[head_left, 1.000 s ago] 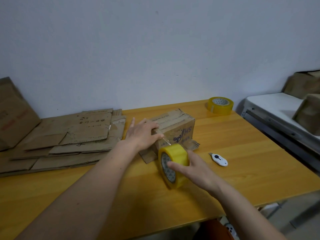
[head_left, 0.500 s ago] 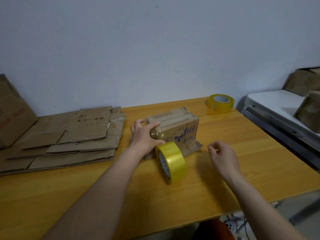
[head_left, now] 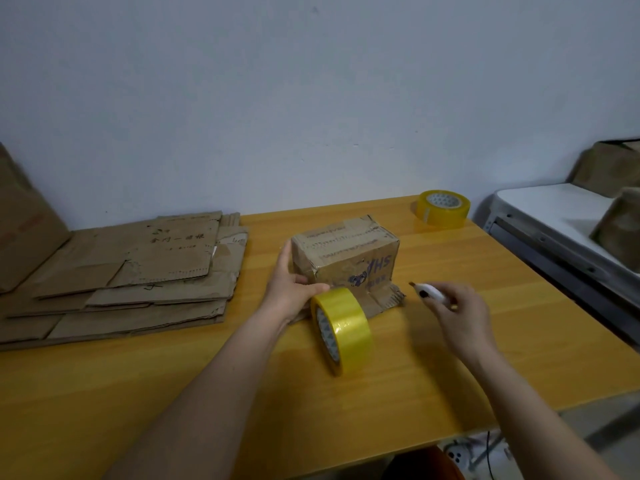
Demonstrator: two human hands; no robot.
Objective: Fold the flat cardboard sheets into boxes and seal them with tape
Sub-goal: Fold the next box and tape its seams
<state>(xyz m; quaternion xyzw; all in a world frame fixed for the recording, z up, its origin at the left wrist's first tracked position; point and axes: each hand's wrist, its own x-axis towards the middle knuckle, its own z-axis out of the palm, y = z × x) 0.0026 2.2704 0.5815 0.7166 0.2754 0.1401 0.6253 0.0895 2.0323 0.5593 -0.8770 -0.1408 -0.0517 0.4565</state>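
A small folded cardboard box with blue print stands mid-table, its lower flap spread on the wood. My left hand presses against the box's left end. A yellow tape roll stands on edge just in front of the box, touching my left thumb. My right hand hovers to the right of the box, holding a small white box cutter with its tip pointing left toward the box. A stack of flat cardboard sheets lies on the left of the table.
A second yellow tape roll lies flat at the table's back right corner. A white side table with brown boxes stands to the right. A large cardboard piece leans against the wall at far left. The wooden table ends close in front.
My right hand let go of the tape roll, moved right, and picked the white cutter up off the table. The roll now stands alone by the box. My left hand stays on the box.
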